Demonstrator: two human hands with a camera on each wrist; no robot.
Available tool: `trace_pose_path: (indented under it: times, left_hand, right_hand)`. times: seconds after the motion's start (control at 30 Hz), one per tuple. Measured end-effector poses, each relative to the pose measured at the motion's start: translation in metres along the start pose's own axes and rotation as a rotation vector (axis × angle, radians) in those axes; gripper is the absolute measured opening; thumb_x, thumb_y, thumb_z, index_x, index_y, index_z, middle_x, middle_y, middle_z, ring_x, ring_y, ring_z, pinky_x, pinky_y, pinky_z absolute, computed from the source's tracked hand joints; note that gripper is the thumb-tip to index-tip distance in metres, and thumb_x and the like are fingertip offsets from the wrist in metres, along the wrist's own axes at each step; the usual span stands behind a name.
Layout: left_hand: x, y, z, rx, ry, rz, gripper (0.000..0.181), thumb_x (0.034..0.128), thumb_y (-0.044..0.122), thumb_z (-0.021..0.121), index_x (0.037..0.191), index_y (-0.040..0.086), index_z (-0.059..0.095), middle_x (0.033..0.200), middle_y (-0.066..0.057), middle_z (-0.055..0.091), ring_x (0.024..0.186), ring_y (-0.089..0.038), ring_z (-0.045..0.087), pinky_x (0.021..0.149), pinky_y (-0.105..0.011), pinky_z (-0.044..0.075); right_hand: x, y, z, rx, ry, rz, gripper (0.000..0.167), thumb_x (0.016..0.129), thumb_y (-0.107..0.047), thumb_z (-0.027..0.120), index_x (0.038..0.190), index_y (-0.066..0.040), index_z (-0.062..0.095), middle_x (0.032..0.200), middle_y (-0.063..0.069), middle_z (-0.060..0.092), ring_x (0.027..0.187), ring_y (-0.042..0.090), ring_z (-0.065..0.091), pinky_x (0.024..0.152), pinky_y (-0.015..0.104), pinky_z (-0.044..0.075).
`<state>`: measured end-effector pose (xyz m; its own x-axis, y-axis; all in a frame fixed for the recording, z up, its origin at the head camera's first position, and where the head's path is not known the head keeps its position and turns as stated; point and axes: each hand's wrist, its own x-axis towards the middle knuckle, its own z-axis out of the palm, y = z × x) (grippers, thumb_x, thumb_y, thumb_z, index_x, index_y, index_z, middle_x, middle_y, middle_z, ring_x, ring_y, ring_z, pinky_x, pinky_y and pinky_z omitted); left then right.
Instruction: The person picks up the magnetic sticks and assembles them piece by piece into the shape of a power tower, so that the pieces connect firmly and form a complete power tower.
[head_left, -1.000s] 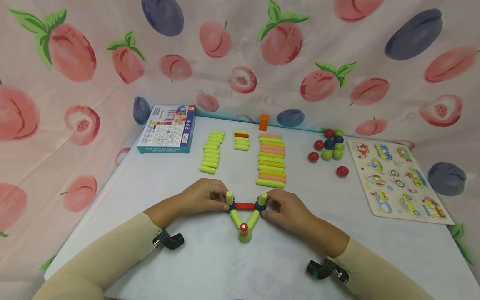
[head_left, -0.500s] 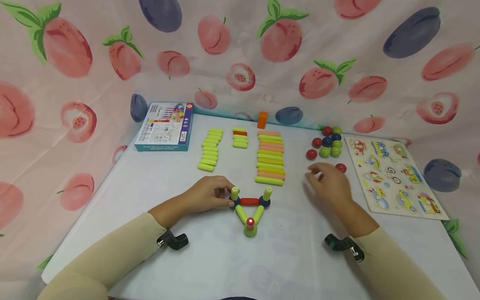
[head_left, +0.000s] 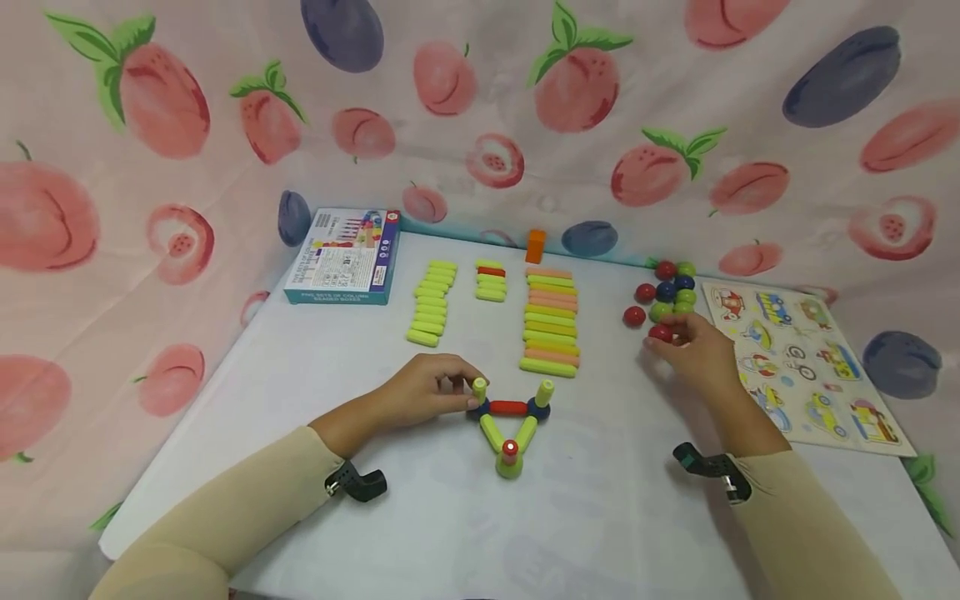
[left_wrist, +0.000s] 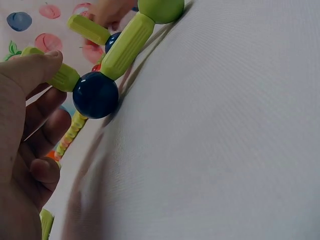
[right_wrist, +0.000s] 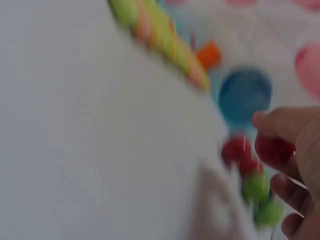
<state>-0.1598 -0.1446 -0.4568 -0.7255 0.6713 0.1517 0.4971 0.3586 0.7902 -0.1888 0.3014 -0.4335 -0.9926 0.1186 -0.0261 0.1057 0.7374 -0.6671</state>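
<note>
Three rods point(head_left: 544, 392) top the closed triangle point(head_left: 508, 407); loose sticks point(head_left: 551, 313) remain. Left hand point(head_left: 429, 390) pinches one rod, right hand point(head_left: 701, 357) a red ball point(head_left: 660, 333).

The left hand point(head_left: 423, 390) pinches an upright green stick point(head_left: 479, 388) on a stick triangle point(head_left: 508, 407); the right hand point(head_left: 701, 357) holds a shiny red ball point(head_left: 660, 333).

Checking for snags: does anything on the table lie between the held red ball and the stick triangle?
Nothing visible lies between the red ball and the stick triangle; the long stick column sits just beyond that straight path.
</note>
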Motion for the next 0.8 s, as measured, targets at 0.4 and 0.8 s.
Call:
trace_pose_path:
  times: [0.4, 0.8]
  left_hand:
    - [0.006, 0.001, 0.002, -0.037, 0.008, -0.004, 0.023, 0.0972, 0.019, 0.081, 0.120, 0.017, 0.078, 0.105, 0.011, 0.074, 0.093, -0.013, 0.065, 0.078, -0.030, 0.055]
    - [0.002, -0.003, 0.004, -0.074, 0.045, 0.003, 0.012, 0.0955, 0.018, 0.083, 0.105, 0.016, 0.076, 0.094, 0.007, 0.072, 0.084, -0.016, 0.062, 0.069, -0.029, 0.052]
  right_hand:
    - [-0.039, -0.154, 0.073, 0.239, -0.540, -0.596, 0.035, 0.089, -0.025, 0.090, 0.120, -0.024, 0.074, 0.117, -0.009, 0.073, 0.119, 0.018, 0.060, 0.107, 0.064, 0.045]
    - [-0.039, -0.166, 0.098, 0.262, -0.663, -0.701, 0.037, 0.091, -0.014, 0.087, 0.125, -0.016, 0.073, 0.118, -0.006, 0.074, 0.125, 0.018, 0.062, 0.115, 0.057, 0.042]
